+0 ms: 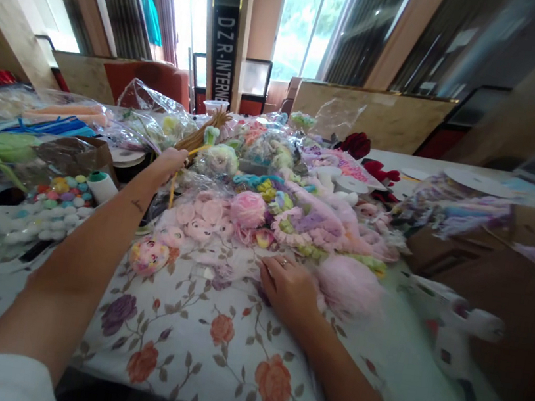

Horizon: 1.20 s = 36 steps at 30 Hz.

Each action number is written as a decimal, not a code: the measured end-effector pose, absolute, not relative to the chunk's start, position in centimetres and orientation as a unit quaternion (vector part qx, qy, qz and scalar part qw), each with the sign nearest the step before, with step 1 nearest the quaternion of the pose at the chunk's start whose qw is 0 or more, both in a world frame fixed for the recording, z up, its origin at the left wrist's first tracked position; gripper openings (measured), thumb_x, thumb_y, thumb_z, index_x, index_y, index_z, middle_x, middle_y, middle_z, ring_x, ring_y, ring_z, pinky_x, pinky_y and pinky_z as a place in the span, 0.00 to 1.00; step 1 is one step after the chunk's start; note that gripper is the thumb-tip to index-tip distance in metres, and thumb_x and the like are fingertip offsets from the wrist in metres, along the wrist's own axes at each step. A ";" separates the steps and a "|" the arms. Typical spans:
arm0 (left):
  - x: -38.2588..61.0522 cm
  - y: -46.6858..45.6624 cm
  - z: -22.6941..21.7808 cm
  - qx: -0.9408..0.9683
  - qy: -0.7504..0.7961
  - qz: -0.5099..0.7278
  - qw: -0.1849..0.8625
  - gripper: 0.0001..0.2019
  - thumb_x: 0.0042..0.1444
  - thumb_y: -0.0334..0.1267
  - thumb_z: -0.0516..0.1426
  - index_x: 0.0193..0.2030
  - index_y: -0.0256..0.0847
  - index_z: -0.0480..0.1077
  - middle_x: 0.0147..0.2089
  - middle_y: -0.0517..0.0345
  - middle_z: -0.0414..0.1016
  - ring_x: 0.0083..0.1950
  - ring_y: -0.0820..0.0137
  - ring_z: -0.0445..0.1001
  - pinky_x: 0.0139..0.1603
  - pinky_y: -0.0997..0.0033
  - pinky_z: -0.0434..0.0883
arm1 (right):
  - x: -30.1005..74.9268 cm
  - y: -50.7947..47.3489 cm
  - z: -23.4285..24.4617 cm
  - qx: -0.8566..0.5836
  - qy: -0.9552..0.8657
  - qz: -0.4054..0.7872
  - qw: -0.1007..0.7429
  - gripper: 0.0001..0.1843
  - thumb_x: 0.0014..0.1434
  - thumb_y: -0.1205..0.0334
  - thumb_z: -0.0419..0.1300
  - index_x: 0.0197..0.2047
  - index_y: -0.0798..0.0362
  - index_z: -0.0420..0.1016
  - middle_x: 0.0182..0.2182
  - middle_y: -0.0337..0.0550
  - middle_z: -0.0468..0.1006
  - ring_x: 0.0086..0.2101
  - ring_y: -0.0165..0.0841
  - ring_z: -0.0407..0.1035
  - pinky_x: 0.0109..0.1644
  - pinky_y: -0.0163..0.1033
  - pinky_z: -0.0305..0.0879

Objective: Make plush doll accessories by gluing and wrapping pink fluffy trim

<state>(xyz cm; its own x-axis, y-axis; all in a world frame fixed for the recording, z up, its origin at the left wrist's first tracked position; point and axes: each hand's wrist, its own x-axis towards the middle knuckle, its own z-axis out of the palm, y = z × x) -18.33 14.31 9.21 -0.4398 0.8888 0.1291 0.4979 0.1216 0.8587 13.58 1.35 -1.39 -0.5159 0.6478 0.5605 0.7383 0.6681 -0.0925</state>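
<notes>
Tan stems [207, 125] are clenched in my left hand [172, 162], held far forward over the floral table [206, 351]. Between my hands lie pink plush faces [200, 217]. My right hand [288, 286] rests spread flat, nearer me, touching a fluffy pink pompom [348, 285].

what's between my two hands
In the head view, pink plush faces in clear wrap and a pink pompom lie between the left hand, gripping a yellow stem, and the right hand flat on the floral cloth.

place: craft workspace | evidence: floral tablecloth [206, 351], bagged plush flowers [294, 221], pompoms [56, 197], ribbon spool [479, 182]
</notes>
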 end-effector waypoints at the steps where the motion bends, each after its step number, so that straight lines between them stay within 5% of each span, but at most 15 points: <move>1: -18.2 13.2 9.9 0.486 0.721 0.445 0.216 0.12 0.61 0.40 0.52 0.34 0.33 0.69 0.31 0.54 0.70 0.29 0.71 0.69 0.28 0.70 0.67 | 13.5 1.3 -1.4 -0.400 -0.866 -0.074 0.290 0.16 0.65 0.64 0.49 0.32 0.53 0.76 0.27 0.46 0.78 0.34 0.36 0.70 0.39 0.38 0.61; 4: -17.7 8.6 11.4 0.517 0.715 0.415 0.220 0.16 0.57 0.33 0.49 0.18 0.38 0.60 0.17 0.60 0.57 0.17 0.76 0.54 0.19 0.72 0.52 | 13.4 1.0 -1.2 -0.406 -0.859 -0.056 0.308 0.15 0.64 0.64 0.49 0.32 0.54 0.76 0.28 0.47 0.78 0.34 0.37 0.70 0.39 0.38 0.61; 9: -15.3 1.3 10.7 0.597 0.679 0.373 0.207 0.11 0.51 0.34 0.49 0.19 0.40 0.60 0.18 0.61 0.59 0.20 0.73 0.56 0.22 0.70 0.52 | 12.9 0.3 -0.6 -0.438 -0.817 0.043 0.372 0.13 0.63 0.61 0.52 0.35 0.53 0.77 0.32 0.47 0.80 0.35 0.38 0.72 0.39 0.39 0.63; 14: -9.5 -2.1 7.7 0.681 0.627 0.372 0.071 0.08 0.56 0.38 0.45 0.28 0.42 0.59 0.24 0.61 0.61 0.28 0.69 0.61 0.30 0.69 0.58 | 12.5 -0.2 0.0 -0.434 -0.715 0.365 0.410 0.15 0.61 0.52 0.54 0.37 0.53 0.77 0.31 0.45 0.80 0.33 0.37 0.73 0.39 0.39 0.67; 20: -1.7 -5.1 3.1 0.762 0.574 0.248 0.169 0.09 0.61 0.38 0.44 0.35 0.42 0.62 0.27 0.60 0.68 0.28 0.69 0.67 0.30 0.70 0.58 | 13.4 0.2 1.5 -0.270 -0.481 0.719 0.423 0.25 0.60 0.41 0.51 0.47 0.52 0.74 0.36 0.46 0.79 0.38 0.35 0.73 0.47 0.41 0.67; 24: 0.9 -5.8 1.4 0.809 0.525 0.183 0.189 0.07 0.60 0.36 0.46 0.35 0.40 0.64 0.30 0.56 0.73 0.30 0.67 0.71 0.31 0.69 0.61 | 14.1 0.2 2.6 -0.256 -0.425 0.746 0.444 0.15 0.60 0.51 0.57 0.46 0.51 0.74 0.24 0.36 0.71 0.25 0.26 0.65 0.31 0.31 0.65; 27: 1.3 -6.4 1.1 0.858 0.444 0.155 0.206 0.09 0.62 0.37 0.46 0.35 0.40 0.65 0.30 0.57 0.74 0.30 0.68 0.72 0.30 0.70 0.64 | 14.9 0.4 3.4 -0.254 -0.408 0.736 0.476 0.12 0.59 0.55 0.59 0.44 0.51 0.73 0.17 0.29 0.57 0.16 0.21 0.47 0.17 0.25 0.50; 30: 1.1 -6.7 1.4 0.902 0.338 0.206 0.170 0.12 0.64 0.39 0.45 0.37 0.40 0.67 0.33 0.56 0.75 0.34 0.69 0.74 0.35 0.71 0.69 | 15.8 0.5 4.1 -0.269 -0.410 0.723 0.487 0.11 0.59 0.55 0.58 0.42 0.51 0.73 0.16 0.27 0.51 0.15 0.21 0.37 0.14 0.25 0.39; 34: -0.4 -5.1 2.3 0.892 0.257 0.370 -0.033 0.13 0.63 0.37 0.49 0.51 0.37 0.68 0.54 0.46 0.73 0.58 0.63 0.67 0.59 0.62 0.64 | 16.8 0.4 4.4 -0.305 -0.469 0.735 0.383 0.12 0.59 0.52 0.57 0.33 0.52 0.70 0.13 0.26 0.50 0.14 0.20 0.35 0.13 0.25 0.36; 36: -1.7 -3.4 2.6 0.882 0.274 0.375 -0.076 0.15 0.63 0.35 0.50 0.55 0.41 0.66 0.56 0.48 0.72 0.59 0.63 0.66 0.60 0.58 0.62 | 17.3 0.3 4.3 -0.314 -0.509 0.744 0.299 0.13 0.58 0.52 0.57 0.30 0.53 0.68 0.12 0.26 0.52 0.12 0.20 0.36 0.12 0.26 0.35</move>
